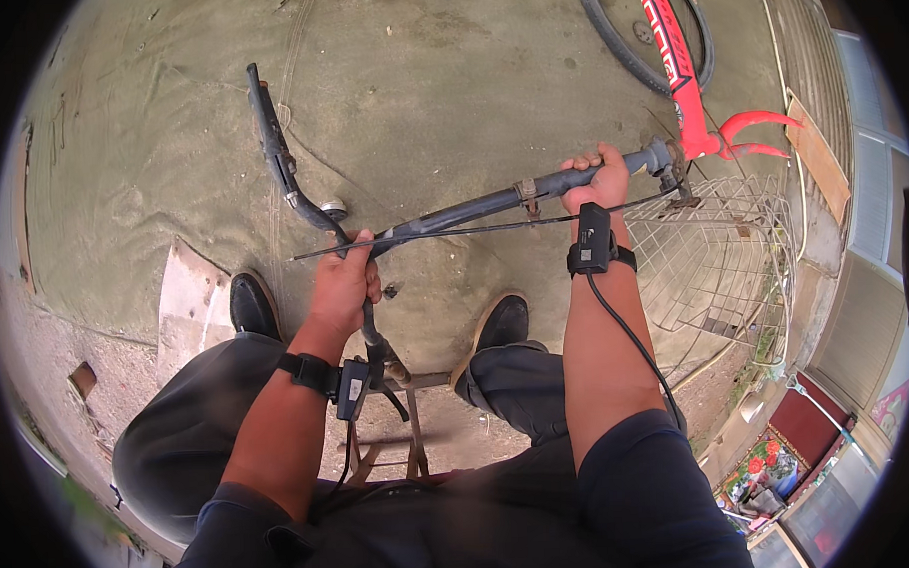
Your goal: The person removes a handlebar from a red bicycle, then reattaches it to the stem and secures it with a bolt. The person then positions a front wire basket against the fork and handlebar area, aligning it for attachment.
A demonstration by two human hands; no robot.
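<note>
A worn dark bicycle handlebar (276, 155) with a long stem tube (472, 211) lies across in front of me. My left hand (342, 283) is closed round it where the bar and the tube meet. Further right, my right hand (599, 181) wraps round the tube near its far end, beside a collar (656, 157). That end meets the head of a red bicycle frame (671, 51), with a red fork (754, 121) pointing right. A thin black cable (453, 230) runs along the tube. One bar end reaches down between my legs.
A wire basket (709, 265) hangs at the right below the frame head. A bicycle wheel (616, 43) shows at the top right. Near my left shoe (254, 304) lies a pale board (187, 298). A wooden stool-like frame (417, 446) is below me. A wall runs along the right.
</note>
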